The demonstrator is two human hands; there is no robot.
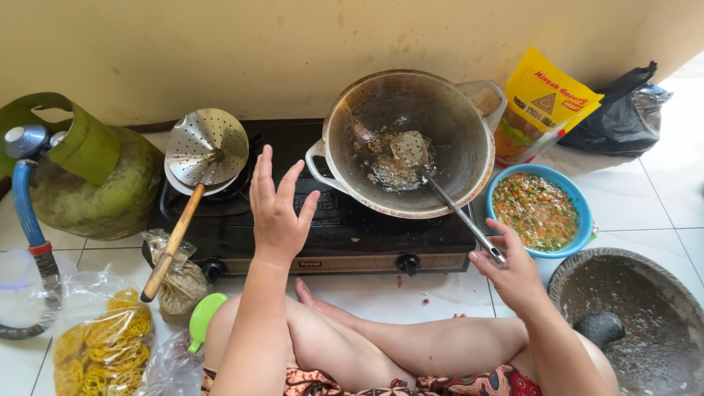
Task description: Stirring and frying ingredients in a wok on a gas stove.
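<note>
Observed: a person sits cross-legged on the tiled floor (660, 198) before a low black two-burner stove (323, 235).

Right hand (513, 271): grip clenched on the end of the metal spatula (440, 191) handle. The spatula blade rests inside the wok (411, 143), in a small amount of browned food at the bottom. The wok sits on the right burner and appears tilted toward the person, though the angle of view makes this uncertain.

Left hand (277, 213): grip released, fingers spread, palm down, hovering over the middle of the stove between the burners; it touches nothing.

Surroundings: a perforated skimmer (202, 158) with a wooden handle lies across the left burner, its handle overhanging the stove front. A blue bowl (579, 220) of chopped mixture stands just right of the wok. A stone mortar (645, 323) lies near the right knee. A green gas cylinder (95, 176) with a blue hose stands at the left.

Risks, as judged:
- The open left palm is near hot metal; a lower pass could burn it.
- The wok is unsteadied by any hand; a hard push of the spatula could shift or tip it toward the bare legs.
- The overhanging skimmer handle could be knocked by the left forearm.
</note>
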